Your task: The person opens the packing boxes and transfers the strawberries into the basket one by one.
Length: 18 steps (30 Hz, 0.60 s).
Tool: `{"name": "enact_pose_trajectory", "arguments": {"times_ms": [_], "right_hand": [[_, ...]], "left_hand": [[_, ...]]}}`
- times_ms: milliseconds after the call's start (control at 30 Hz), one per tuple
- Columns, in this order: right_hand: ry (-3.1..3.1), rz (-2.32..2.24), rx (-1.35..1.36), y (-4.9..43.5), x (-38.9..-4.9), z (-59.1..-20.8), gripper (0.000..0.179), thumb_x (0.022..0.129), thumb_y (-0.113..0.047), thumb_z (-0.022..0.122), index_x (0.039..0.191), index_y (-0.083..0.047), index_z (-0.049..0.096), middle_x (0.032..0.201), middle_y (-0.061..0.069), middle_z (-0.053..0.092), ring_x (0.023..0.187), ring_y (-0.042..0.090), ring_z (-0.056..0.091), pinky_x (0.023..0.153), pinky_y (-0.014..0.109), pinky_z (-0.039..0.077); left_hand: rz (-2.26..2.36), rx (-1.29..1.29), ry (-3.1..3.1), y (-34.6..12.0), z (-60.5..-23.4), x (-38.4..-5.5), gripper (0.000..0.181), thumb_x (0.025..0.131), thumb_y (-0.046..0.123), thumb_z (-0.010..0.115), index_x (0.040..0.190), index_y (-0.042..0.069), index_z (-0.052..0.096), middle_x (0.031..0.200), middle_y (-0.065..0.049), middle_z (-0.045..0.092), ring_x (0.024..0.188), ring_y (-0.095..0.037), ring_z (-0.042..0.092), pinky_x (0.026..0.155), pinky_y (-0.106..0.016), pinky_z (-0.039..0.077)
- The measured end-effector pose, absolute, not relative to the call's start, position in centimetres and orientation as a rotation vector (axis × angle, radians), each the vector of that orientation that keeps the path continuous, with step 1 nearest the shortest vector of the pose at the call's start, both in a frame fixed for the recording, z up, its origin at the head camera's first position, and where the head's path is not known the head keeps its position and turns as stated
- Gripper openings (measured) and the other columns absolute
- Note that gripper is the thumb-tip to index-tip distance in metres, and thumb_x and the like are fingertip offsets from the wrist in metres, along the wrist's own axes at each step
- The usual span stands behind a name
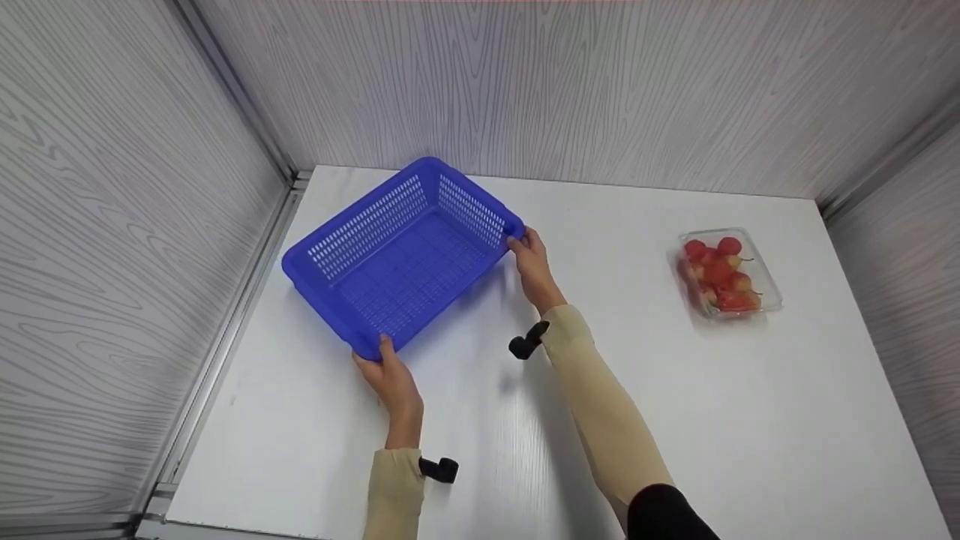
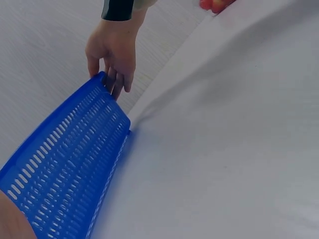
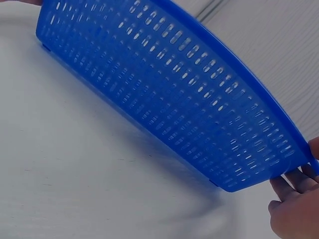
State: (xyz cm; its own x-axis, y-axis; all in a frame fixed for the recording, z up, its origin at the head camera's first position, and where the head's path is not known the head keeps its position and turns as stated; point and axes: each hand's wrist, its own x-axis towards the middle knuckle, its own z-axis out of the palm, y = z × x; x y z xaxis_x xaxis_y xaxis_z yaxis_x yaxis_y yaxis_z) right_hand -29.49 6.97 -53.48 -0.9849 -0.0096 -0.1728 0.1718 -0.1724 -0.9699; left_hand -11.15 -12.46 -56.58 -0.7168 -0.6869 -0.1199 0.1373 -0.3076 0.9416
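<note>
A blue plastic basket with slotted walls is held at a slant over the white table, its inside bare. At its near corner the left hand grips the rim, thumb on top. My right hand pinches the rim at the right corner, its fingers under the edge in the right wrist view. A shadow lies beneath the basket's near side, and in the right wrist view the long slotted wall faces the camera. Only a small part of the left hand shows in the left wrist view.
To the right on the white table sits a clear plastic box of red and yellow cherry-like fruits. Grey wood-grain panels enclose the table at the back and both sides.
</note>
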Motion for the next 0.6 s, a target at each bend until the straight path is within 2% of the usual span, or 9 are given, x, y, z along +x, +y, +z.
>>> {"name": "enact_pose_trajectory", "arguments": {"times_ms": [267,467,533,600], "right_hand": [[1.998,-2.277,0.228,8.2,-29.7,-53.4,0.053,0.104,-0.012,0.041,0.152,0.003,0.027,0.155,0.017,0.034,0.146,0.023,0.028,0.116,0.030,0.021],[2.013,-2.262,0.277,9.5,-30.0,-53.4,0.052,0.106,-0.015,0.035,0.155,0.001,0.022,0.160,0.015,0.027,0.149,0.023,0.020,0.117,0.029,0.018],[2.004,-2.276,0.288,10.0,-30.1,-53.3,0.052,0.107,-0.015,0.033,0.155,0.000,0.020,0.161,0.014,0.024,0.149,0.023,0.018,0.117,0.029,0.016],[1.996,-2.281,0.294,10.6,-30.2,-53.2,0.053,0.108,-0.017,0.031,0.156,-0.001,0.017,0.162,0.014,0.021,0.150,0.022,0.016,0.117,0.029,0.015]], "left_hand": [[-2.096,0.700,-1.388,-10.0,-56.2,-10.2,0.050,0.103,0.012,0.040,0.149,-0.003,0.026,0.144,-0.024,0.039,0.137,-0.034,0.036,0.113,-0.036,0.025],[-2.176,0.722,-1.482,-9.2,-55.3,-8.8,0.050,0.102,0.015,0.039,0.147,-0.004,0.031,0.147,-0.023,0.039,0.141,-0.031,0.033,0.116,-0.035,0.023],[-2.224,0.709,-1.508,-9.3,-54.9,-8.3,0.046,0.102,0.016,0.037,0.141,-0.008,0.035,0.146,-0.024,0.040,0.141,-0.032,0.035,0.115,-0.036,0.024],[-2.274,0.686,-1.527,-9.6,-54.5,-7.9,0.039,0.103,0.017,0.037,0.129,-0.012,0.042,0.140,-0.027,0.044,0.138,-0.035,0.039,0.114,-0.037,0.029]]}}
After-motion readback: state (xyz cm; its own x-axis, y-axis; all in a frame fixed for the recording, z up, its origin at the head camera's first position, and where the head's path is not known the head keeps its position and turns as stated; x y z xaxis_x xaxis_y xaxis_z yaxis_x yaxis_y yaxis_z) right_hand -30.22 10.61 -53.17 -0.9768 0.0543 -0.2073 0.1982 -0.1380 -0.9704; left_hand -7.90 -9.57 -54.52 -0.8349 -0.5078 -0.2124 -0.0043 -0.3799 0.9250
